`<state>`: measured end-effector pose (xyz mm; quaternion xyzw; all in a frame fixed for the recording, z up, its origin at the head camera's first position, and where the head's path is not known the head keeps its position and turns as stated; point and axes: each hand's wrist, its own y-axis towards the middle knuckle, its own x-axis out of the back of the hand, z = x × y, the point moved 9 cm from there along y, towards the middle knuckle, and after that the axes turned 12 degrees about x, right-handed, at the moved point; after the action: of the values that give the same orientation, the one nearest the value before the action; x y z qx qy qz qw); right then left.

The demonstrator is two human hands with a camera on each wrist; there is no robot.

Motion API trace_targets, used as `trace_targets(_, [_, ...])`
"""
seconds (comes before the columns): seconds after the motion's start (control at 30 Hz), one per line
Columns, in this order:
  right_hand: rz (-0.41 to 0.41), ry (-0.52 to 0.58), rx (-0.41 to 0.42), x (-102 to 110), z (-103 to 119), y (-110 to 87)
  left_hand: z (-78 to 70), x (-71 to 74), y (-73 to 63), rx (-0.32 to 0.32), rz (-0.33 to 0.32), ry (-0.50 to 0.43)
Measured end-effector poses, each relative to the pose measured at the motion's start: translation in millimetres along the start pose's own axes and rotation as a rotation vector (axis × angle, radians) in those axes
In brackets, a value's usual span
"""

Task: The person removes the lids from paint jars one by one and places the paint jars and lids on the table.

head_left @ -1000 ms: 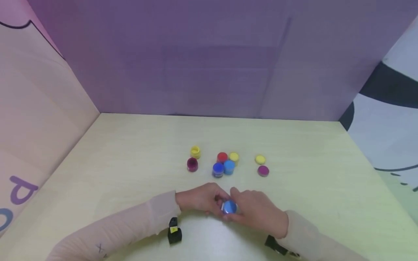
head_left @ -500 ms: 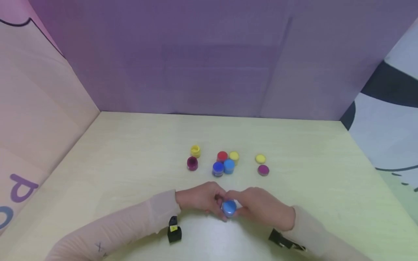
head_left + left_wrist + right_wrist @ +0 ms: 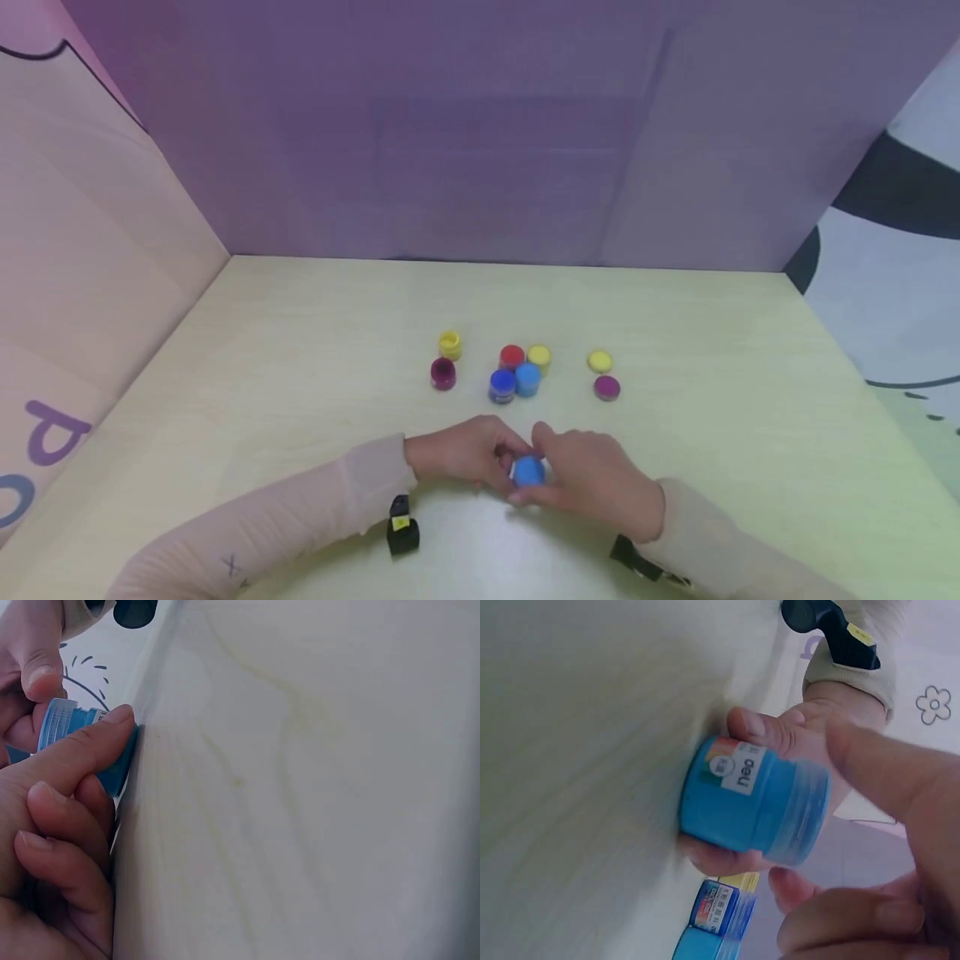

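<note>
In the right wrist view a light-blue paint jar point(image 3: 720, 799) with a label stands against the table, a translucent-edged lid point(image 3: 799, 814) on it. My left hand point(image 3: 468, 454) grips the jar's body between thumb and fingers. My right hand point(image 3: 596, 479) has its thumb and fingers curled round the lid from both sides. Whether the right thumb presses on the lid is hard to tell. From the left wrist, the same jar point(image 3: 71, 720) shows partly behind my left fingers point(image 3: 90, 746). Seen from the head, its blue top point(image 3: 529, 472) lies between both hands.
Beyond the hands sit a red-topped jar point(image 3: 512, 357), a yellow one point(image 3: 539, 357), a dark-blue one point(image 3: 502, 385) and another light-blue one point(image 3: 528, 379). Open yellow point(image 3: 450, 345) and dark-purple point(image 3: 443, 374) jars stand left. Yellow point(image 3: 600, 361) and purple point(image 3: 607, 387) lids lie right.
My right hand twisted counterclockwise round the lid by half a second ago, then swung back to about its earlier pose. The left hand keeps holding the jar in place.
</note>
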<state>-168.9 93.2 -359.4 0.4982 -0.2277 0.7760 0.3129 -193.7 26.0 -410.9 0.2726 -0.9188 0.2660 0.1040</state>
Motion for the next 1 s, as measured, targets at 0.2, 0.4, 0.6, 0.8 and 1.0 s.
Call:
trace_targets(0.2, [-0.010, -0.028, -0.011, 2.4, 2.9, 1.8, -0.5, 0.2, 0.7, -0.015, -0.003, 0.022])
trace_targets(0.4, [0.027, 0.011, 0.019, 2.3, 1.7, 1.1, 2.6, -0.3, 1.7, 0.015, 0.008, -0.004])
trace_targets(0.6, [0.051, 0.038, 0.098, 3.0, 4.3, -1.2, 3.2, -1.2, 1.0, 0.034, 0.005, -0.010])
trace_targets(0.8, [0.070, 0.068, 0.090, 8.0, 4.3, -2.7, 2.9, -0.5, 1.7, 0.036, 0.010, -0.014])
trace_targets(1.0, [0.023, 0.023, 0.111, 20.2, 4.2, -5.5, 0.9, -0.3, 1.1, 0.022, 0.030, -0.022])
